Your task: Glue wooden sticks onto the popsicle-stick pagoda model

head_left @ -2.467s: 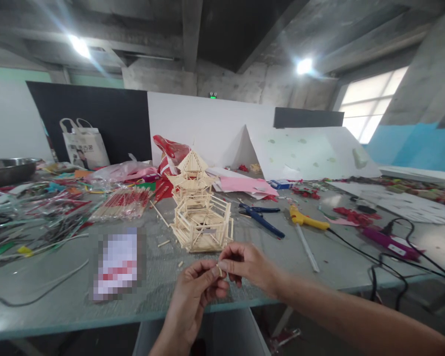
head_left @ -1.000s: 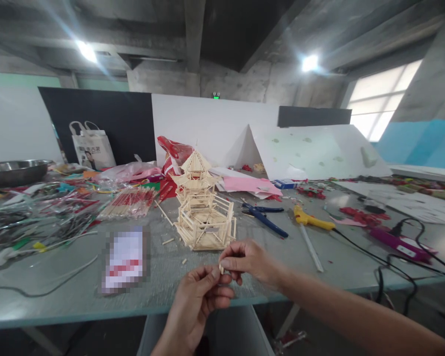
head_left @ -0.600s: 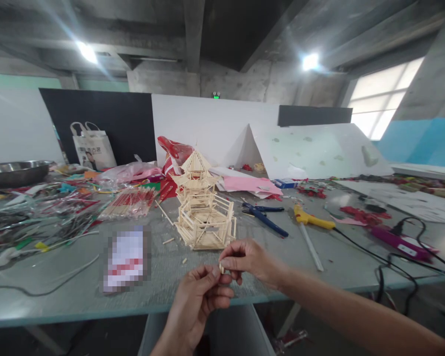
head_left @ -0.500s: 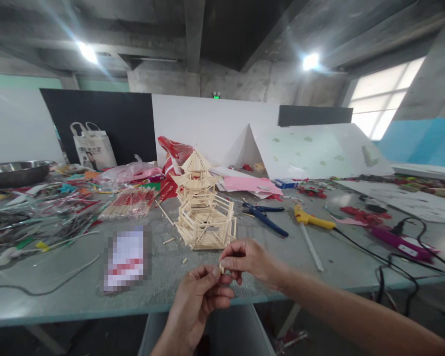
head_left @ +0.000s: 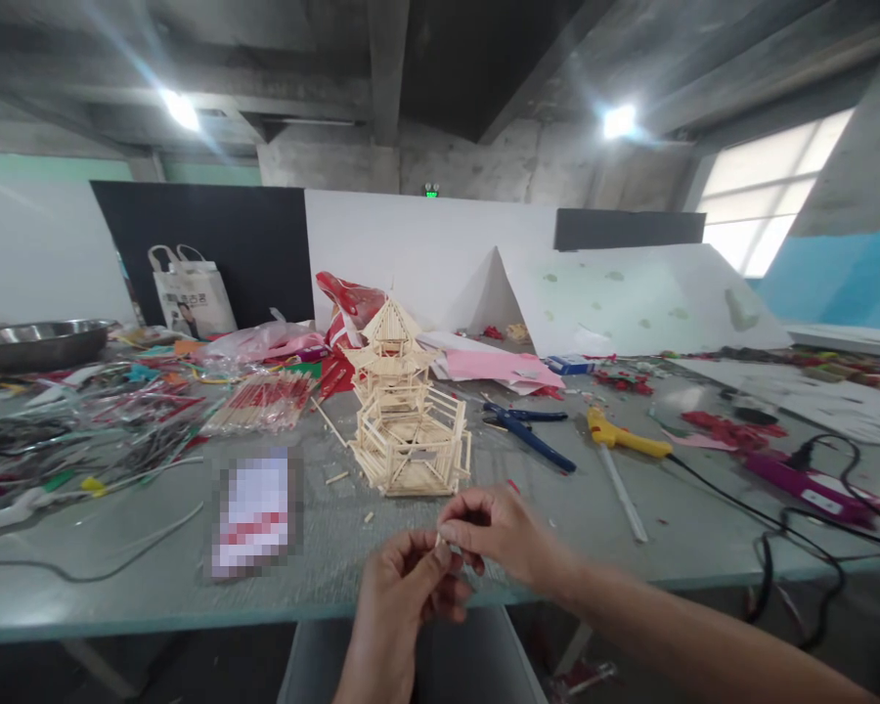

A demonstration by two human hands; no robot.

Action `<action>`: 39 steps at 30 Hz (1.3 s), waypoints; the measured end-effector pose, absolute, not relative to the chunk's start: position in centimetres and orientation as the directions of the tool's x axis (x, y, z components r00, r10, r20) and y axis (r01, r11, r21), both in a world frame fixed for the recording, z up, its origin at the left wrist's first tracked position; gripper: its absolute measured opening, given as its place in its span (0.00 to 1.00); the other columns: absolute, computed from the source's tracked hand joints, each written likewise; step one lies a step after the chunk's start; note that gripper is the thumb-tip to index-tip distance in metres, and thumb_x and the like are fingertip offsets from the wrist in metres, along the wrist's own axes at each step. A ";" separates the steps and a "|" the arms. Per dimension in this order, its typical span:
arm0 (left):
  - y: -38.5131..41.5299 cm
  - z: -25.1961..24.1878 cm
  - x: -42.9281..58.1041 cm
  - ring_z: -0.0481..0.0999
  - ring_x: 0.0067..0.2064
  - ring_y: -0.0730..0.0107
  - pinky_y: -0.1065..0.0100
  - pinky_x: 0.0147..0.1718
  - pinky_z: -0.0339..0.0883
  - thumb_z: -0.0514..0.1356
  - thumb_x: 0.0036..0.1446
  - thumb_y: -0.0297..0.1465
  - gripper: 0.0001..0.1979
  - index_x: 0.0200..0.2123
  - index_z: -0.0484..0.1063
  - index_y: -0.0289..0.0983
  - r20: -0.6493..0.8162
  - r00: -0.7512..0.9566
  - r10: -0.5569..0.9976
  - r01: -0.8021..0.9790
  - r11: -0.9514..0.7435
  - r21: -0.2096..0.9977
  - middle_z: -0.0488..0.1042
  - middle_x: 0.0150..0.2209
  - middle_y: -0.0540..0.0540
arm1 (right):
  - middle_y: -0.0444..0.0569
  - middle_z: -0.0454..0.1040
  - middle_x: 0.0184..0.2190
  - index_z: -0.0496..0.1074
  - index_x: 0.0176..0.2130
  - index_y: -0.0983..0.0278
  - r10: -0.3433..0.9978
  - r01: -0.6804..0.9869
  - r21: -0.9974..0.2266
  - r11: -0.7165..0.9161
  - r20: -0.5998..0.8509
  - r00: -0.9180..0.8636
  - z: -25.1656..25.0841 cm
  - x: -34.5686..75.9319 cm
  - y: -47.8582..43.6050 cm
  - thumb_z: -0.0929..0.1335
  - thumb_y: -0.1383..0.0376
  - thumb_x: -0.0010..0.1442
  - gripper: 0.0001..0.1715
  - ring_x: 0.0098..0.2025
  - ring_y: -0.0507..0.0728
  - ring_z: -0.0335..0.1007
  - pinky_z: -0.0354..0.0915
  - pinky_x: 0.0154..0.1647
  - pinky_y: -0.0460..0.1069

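Both my hands meet over the table's front edge, fingertips together. A short pale piece of wooden stick (head_left: 440,539) shows between them, mostly covered by fingers. My left hand (head_left: 400,585) is closed, thumb and forefinger pinching at the piece from below. From the right, my right hand (head_left: 495,530) pinches it too, thumb against forefinger. Just beyond stands a tiered pagoda model (head_left: 411,440) made of thin wooden sticks, with a pointed roof and railings. Small cut stick bits (head_left: 369,517) lie on the table in front of it.
Blue-handled pliers (head_left: 532,435) and a yellow glue gun (head_left: 627,438) with a cord lie to the right, near a purple power strip (head_left: 814,486). A blurred packet (head_left: 253,513) and bundled sticks (head_left: 264,399) are at left. A metal bowl (head_left: 40,344) sits far left.
Both hands have shifted slightly right and down, still together at the small piece. My left fingers have curled closer in. The view has moved a little; the pagoda stays in place.
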State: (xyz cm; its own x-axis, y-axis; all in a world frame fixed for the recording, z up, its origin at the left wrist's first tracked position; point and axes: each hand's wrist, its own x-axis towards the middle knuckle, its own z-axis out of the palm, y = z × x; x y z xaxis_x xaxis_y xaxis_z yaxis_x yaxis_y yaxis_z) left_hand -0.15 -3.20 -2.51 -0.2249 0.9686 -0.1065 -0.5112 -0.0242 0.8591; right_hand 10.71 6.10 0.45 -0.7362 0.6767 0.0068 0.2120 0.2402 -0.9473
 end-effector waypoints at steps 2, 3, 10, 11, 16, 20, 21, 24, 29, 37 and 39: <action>-3.3 -2.6 -0.1 0.71 0.22 0.73 0.75 0.17 0.65 0.64 0.45 0.38 0.14 0.27 0.71 0.31 -0.071 -0.297 0.952 -0.402 -0.058 0.914 0.74 0.24 0.46 | 0.45 0.69 0.19 0.70 0.28 0.69 0.685 0.202 -0.945 0.256 0.030 -0.728 0.2 10.6 5.6 0.67 0.60 0.50 0.13 0.18 0.47 0.60 0.59 0.17 0.42; -3.4 -2.6 -0.1 0.71 0.22 0.72 0.75 0.16 0.64 0.64 0.45 0.39 0.15 0.27 0.70 0.32 -0.049 -0.326 0.944 -0.349 -0.072 0.934 0.74 0.23 0.46 | 0.45 0.69 0.19 0.70 0.28 0.69 0.689 0.192 -0.943 0.271 0.051 -0.723 0.1 10.5 5.4 0.67 0.60 0.50 0.13 0.18 0.47 0.60 0.59 0.18 0.42; -4.6 -2.7 -1.0 0.67 0.17 0.75 0.77 0.15 0.59 0.60 0.49 0.41 0.14 0.25 0.71 0.35 0.069 -0.384 0.921 -0.116 -0.123 0.986 0.70 0.16 0.50 | 0.46 0.69 0.22 0.69 0.29 0.67 0.616 0.137 -0.872 0.469 0.212 -0.759 -0.4 10.3 4.5 0.65 0.57 0.55 0.14 0.22 0.48 0.62 0.60 0.22 0.43; -4.7 -2.7 -1.1 0.66 0.16 0.76 0.77 0.15 0.58 0.60 0.49 0.41 0.14 0.24 0.71 0.35 0.070 -0.391 0.918 -0.100 -0.118 0.988 0.70 0.16 0.50 | 0.47 0.69 0.23 0.69 0.29 0.66 0.597 0.134 -0.854 0.503 0.231 -0.769 -0.4 10.3 4.5 0.65 0.57 0.55 0.14 0.23 0.49 0.63 0.60 0.23 0.43; -4.6 -2.8 -1.9 0.63 0.15 0.78 0.78 0.14 0.55 0.60 0.48 0.40 0.13 0.23 0.70 0.35 0.009 -0.403 0.915 -0.050 -0.032 0.998 0.70 0.15 0.49 | 0.46 0.70 0.25 0.70 0.30 0.64 0.511 0.141 -0.778 0.612 0.254 -0.821 -1.0 10.1 5.3 0.64 0.58 0.58 0.13 0.27 0.51 0.66 0.62 0.28 0.44; -4.0 -2.7 -2.4 0.64 0.15 0.78 0.78 0.13 0.55 0.60 0.48 0.40 0.13 0.23 0.70 0.35 -0.066 -0.410 0.910 -0.099 0.028 0.995 0.70 0.15 0.49 | 0.46 0.69 0.25 0.70 0.28 0.63 0.491 0.161 -0.733 0.661 0.259 -0.832 -0.9 9.4 6.1 0.64 0.59 0.58 0.12 0.28 0.52 0.66 0.62 0.29 0.45; -3.9 -2.7 -2.5 0.64 0.15 0.78 0.77 0.13 0.55 0.61 0.47 0.40 0.13 0.23 0.70 0.35 -0.083 -0.407 0.910 -0.148 0.023 0.989 0.70 0.15 0.49 | 0.46 0.69 0.25 0.69 0.28 0.63 0.497 0.164 -0.728 0.665 0.268 -0.826 -0.8 9.2 6.2 0.64 0.59 0.58 0.12 0.28 0.52 0.66 0.62 0.29 0.45; -3.5 -2.9 -2.7 0.66 0.16 0.77 0.76 0.15 0.60 0.64 0.44 0.41 0.15 0.26 0.71 0.34 -0.079 -0.366 0.927 -0.343 -0.055 0.938 0.70 0.16 0.49 | 0.46 0.68 0.23 0.69 0.27 0.63 0.521 0.151 -0.737 0.658 0.302 -0.798 -0.7 8.6 6.3 0.63 0.59 0.58 0.13 0.26 0.52 0.65 0.62 0.28 0.45; -3.1 -3.9 -3.0 0.70 0.19 0.74 0.71 0.17 0.66 0.63 0.45 0.43 0.18 0.31 0.71 0.32 -0.014 -0.324 0.946 -0.552 -0.177 0.815 0.73 0.24 0.46 | 0.46 0.67 0.21 0.68 0.26 0.63 0.597 0.149 -0.796 0.587 0.301 -0.743 -0.7 8.0 5.8 0.62 0.57 0.59 0.16 0.24 0.51 0.64 0.62 0.24 0.44; -3.8 -4.5 -3.2 0.66 0.16 0.79 0.76 0.15 0.62 0.58 0.52 0.40 0.14 0.28 0.67 0.33 0.081 -0.452 0.888 -0.391 -0.280 0.877 0.67 0.16 0.53 | 0.44 0.66 0.21 0.68 0.27 0.65 0.705 0.128 -0.866 0.484 0.299 -0.643 -1.3 6.3 2.7 0.62 0.56 0.58 0.16 0.24 0.50 0.65 0.63 0.26 0.44; -4.2 -4.4 -3.1 0.64 0.16 0.79 0.77 0.16 0.60 0.57 0.53 0.40 0.14 0.27 0.66 0.33 0.099 -0.482 0.870 -0.324 -0.282 0.903 0.66 0.15 0.53 | 0.43 0.65 0.20 0.67 0.28 0.64 0.718 0.110 -0.885 0.452 0.288 -0.634 -1.6 6.1 1.9 0.62 0.56 0.59 0.16 0.21 0.49 0.64 0.63 0.24 0.43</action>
